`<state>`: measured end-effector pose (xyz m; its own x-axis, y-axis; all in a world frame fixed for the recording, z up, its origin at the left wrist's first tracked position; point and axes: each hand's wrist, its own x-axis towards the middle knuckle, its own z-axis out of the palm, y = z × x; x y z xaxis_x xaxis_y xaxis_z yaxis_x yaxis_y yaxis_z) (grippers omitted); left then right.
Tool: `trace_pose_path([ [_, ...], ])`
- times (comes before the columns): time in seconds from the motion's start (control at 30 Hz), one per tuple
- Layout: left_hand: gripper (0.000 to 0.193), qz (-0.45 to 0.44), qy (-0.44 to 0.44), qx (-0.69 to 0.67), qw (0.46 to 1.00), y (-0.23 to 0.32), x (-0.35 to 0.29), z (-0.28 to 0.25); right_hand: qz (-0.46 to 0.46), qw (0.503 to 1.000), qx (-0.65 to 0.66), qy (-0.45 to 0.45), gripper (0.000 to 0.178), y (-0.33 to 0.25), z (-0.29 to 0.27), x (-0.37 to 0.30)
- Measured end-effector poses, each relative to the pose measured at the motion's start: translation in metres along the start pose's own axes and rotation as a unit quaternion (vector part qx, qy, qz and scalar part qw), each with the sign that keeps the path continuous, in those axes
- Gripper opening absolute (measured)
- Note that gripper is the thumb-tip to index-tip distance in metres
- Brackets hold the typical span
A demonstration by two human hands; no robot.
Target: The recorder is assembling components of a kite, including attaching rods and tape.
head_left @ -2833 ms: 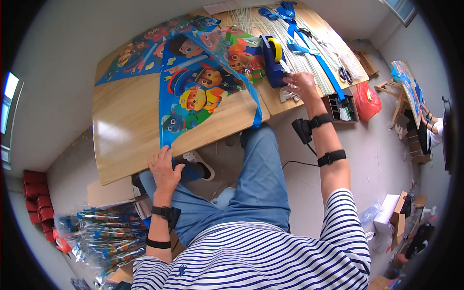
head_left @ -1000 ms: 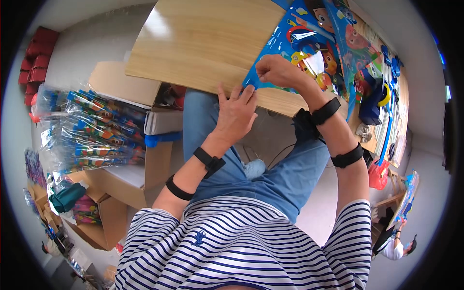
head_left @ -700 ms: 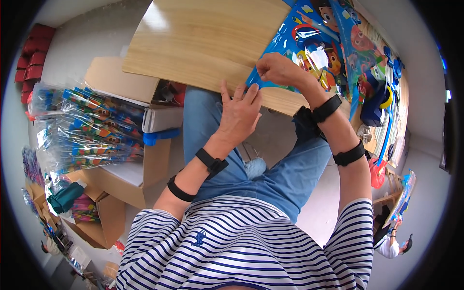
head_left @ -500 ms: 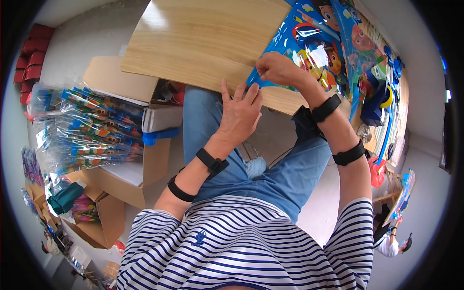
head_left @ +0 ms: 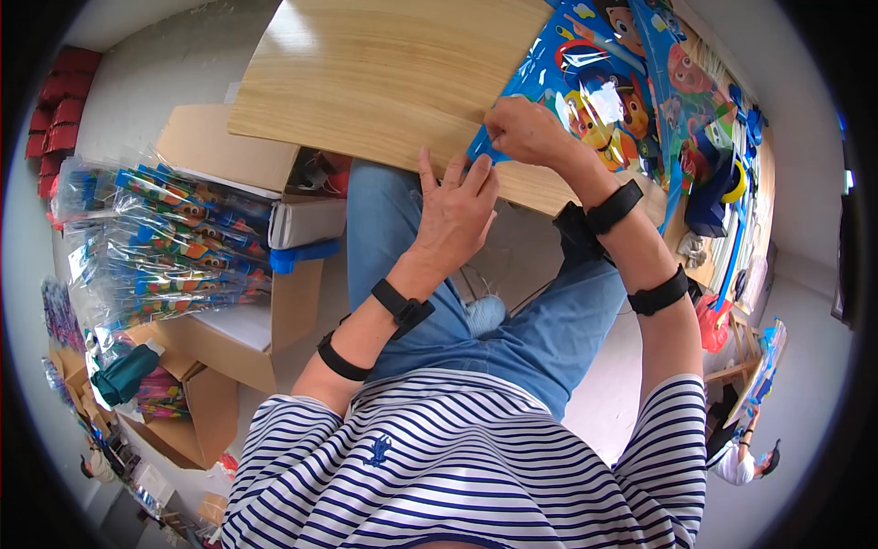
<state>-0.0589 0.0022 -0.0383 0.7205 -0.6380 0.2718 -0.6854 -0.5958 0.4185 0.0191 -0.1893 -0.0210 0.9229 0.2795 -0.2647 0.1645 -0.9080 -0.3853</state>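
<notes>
Kite (head_left: 599, 87), blue with bright cartoon figures and a clear plastic sheen, lies on the wooden table (head_left: 384, 73), its lower corner reaching the near table edge. Right hand (head_left: 526, 133) is closed around that corner, fingers curled and pinching the blue edge just at the table rim. Left hand (head_left: 453, 215) is spread flat and holds nothing, fingers straight and slightly fanned, fingertips (head_left: 480, 174) up against the table edge just below the kite corner, close beside the right hand. Both forearms carry two black bands each. Below the hands are the person's blue jeans and a striped shirt. Further along the table, toward the right rim of the view, lie more blue kite parts and a yellow roll (head_left: 734, 183). On the person's left stands an open cardboard box (head_left: 247, 329), and on it rests a stack of plastic-wrapped colourful packs (head_left: 155, 242). Another person (head_left: 745, 457) shows small at the lower right.
</notes>
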Motion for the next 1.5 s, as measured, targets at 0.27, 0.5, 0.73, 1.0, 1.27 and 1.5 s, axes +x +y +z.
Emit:
trace_pose_path([
  [0.27,0.060,0.001,-0.003,0.003,1.000,0.001,0.001,-0.002,0.011,0.998,-0.056,0.009,0.010,-0.007,0.000,-0.001],
  [0.5,0.058,0.001,-0.001,0.009,1.000,0.002,0.001,-0.002,-0.014,0.997,-0.068,0.039,0.012,-0.006,0.003,0.003],
  [0.73,0.051,-0.004,0.027,-0.025,0.999,0.002,-0.006,-0.005,-0.024,0.997,-0.059,0.043,0.015,-0.006,0.004,0.003],
  [1.0,0.051,0.038,0.008,-0.013,0.999,-0.002,0.008,-0.003,-0.004,0.997,-0.059,0.050,0.011,-0.002,0.010,0.004],
  [1.27,0.057,0.039,-0.008,0.007,0.999,-0.001,0.008,-0.002,0.063,0.998,-0.027,0.012,0.017,-0.010,-0.012,0.001],
  [1.5,0.057,0.031,-0.018,0.014,0.999,0.004,0.010,-0.005,0.122,0.983,-0.013,0.135,0.026,-0.004,-0.009,-0.007],
])
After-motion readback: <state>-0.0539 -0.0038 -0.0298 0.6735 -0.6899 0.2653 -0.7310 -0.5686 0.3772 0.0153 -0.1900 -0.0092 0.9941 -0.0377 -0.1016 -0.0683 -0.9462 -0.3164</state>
